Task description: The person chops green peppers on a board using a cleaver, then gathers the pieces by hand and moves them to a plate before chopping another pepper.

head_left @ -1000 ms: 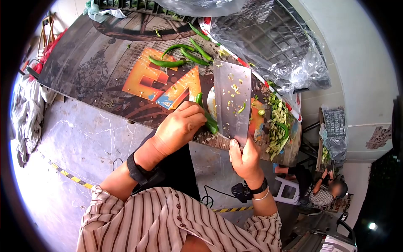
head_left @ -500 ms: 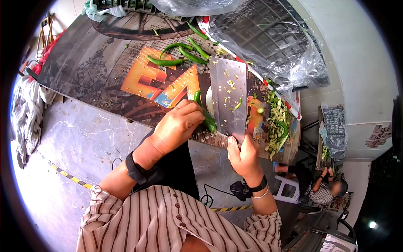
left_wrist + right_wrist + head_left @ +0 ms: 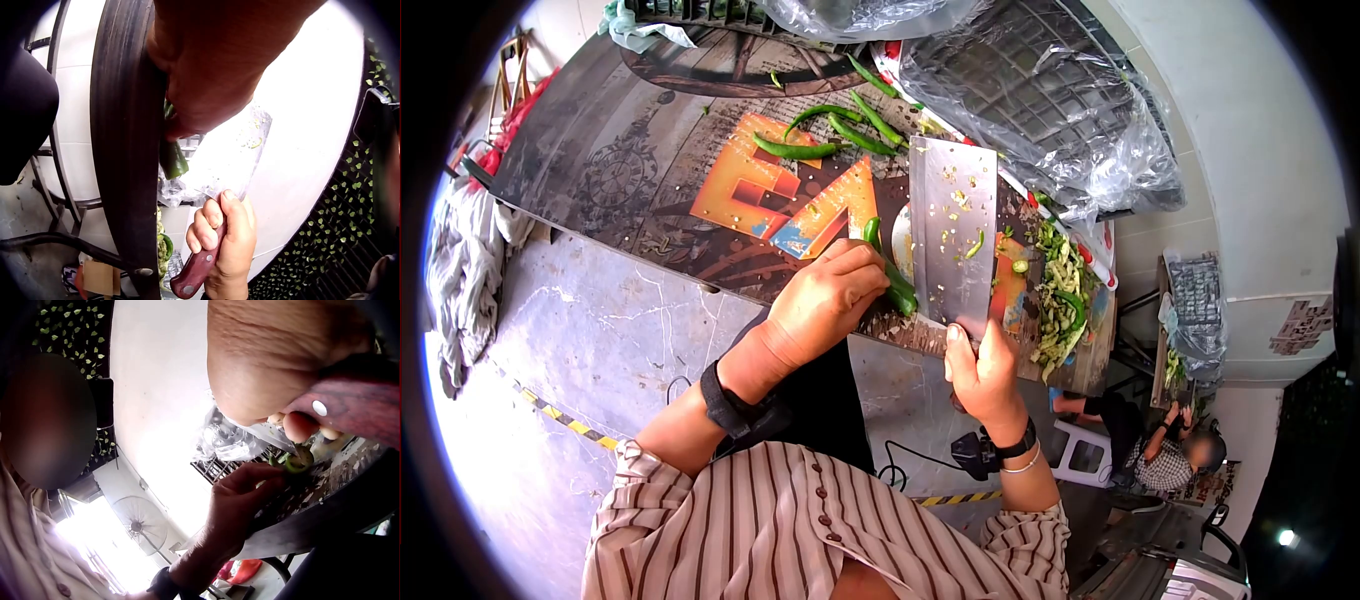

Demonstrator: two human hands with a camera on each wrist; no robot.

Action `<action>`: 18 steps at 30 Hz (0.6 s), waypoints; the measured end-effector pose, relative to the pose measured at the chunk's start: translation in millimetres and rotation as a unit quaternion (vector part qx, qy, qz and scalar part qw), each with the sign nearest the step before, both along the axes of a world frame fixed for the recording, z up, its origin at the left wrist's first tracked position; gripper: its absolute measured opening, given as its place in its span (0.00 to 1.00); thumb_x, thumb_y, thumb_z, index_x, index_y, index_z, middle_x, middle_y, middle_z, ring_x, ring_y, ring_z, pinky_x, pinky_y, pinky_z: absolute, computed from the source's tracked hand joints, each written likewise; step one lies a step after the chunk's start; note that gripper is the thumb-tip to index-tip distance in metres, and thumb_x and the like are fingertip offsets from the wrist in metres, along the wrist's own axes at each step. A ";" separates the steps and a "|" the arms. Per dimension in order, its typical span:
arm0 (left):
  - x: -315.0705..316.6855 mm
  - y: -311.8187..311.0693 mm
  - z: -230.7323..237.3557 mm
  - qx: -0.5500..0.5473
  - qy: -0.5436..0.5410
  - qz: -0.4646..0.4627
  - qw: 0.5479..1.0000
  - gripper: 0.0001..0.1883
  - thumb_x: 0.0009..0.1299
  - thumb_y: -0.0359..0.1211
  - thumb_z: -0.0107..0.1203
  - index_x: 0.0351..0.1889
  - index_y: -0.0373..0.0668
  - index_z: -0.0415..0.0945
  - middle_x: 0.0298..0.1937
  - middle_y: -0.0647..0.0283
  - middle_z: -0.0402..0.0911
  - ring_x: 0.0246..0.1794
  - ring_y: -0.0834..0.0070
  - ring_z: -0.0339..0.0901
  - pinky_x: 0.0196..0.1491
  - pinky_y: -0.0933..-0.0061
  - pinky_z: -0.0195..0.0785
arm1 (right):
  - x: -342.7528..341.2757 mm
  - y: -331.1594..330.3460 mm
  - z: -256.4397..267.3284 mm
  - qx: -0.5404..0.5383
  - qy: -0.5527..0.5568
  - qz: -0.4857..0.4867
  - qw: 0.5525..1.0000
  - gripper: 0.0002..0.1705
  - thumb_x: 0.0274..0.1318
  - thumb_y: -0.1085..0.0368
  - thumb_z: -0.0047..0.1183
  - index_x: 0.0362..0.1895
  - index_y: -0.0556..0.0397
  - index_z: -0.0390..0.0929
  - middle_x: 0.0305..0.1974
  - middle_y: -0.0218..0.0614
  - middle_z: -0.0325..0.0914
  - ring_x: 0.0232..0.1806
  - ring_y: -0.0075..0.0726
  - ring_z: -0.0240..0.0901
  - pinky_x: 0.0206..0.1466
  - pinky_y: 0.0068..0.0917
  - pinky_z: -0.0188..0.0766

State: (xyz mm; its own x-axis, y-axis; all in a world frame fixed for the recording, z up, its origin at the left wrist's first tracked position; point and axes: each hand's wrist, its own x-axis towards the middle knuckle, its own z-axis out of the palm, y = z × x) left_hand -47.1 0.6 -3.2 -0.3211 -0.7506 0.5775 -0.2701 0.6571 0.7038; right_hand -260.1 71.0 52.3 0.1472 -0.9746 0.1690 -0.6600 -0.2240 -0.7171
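In the head view my left hand [image 3: 825, 305] pinches green chilies [image 3: 899, 290] against the table near its front edge. My right hand [image 3: 988, 382] grips a wide cleaver [image 3: 953, 235], whose blade stands just right of the chilies, dotted with green and yellow bits. The cleaver's dark red handle [image 3: 199, 270] shows in the left wrist view, with the right fingers curled round it. In the right wrist view the left hand [image 3: 232, 503] is at the chilies beside the blade. Several whole chilies [image 3: 797, 150] lie beyond the left hand, and a pile of chopped green pieces [image 3: 1060, 300] lies at the right.
A crate covered in clear plastic [image 3: 1040, 95] stands at the table's back right, and another dark crate [image 3: 730, 12] at the back. Scraps dot the printed table [image 3: 580, 160]. A seated person [image 3: 1165, 455] is at the lower right, near a white stool [image 3: 1083, 452].
The cleaver blade shifted slightly left, then back right, as the whole view moved a little. My left hand keeps its hold on the chilies.
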 end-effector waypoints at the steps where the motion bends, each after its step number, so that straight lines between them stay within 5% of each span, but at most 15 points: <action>1: -0.1 -0.7 -1.1 -0.013 -0.002 0.002 1.000 0.07 0.57 0.23 0.61 0.33 0.39 0.78 0.37 0.64 0.77 0.41 0.63 0.75 0.45 0.68 0.71 | -0.1 0.3 0.5 -0.001 0.000 0.000 1.000 0.10 0.59 0.73 0.52 0.44 0.63 0.72 0.31 0.48 0.79 0.29 0.51 0.78 0.33 0.36 0.73; 18: 1.4 0.8 1.4 0.013 -0.007 -0.002 1.000 0.07 0.56 0.22 0.62 0.33 0.38 0.79 0.38 0.63 0.77 0.43 0.63 0.76 0.46 0.67 0.72 | 4.5 -1.7 4.4 -0.013 0.021 -0.008 1.000 0.10 0.58 0.74 0.52 0.44 0.63 0.73 0.32 0.48 0.80 0.29 0.54 0.78 0.32 0.37 0.73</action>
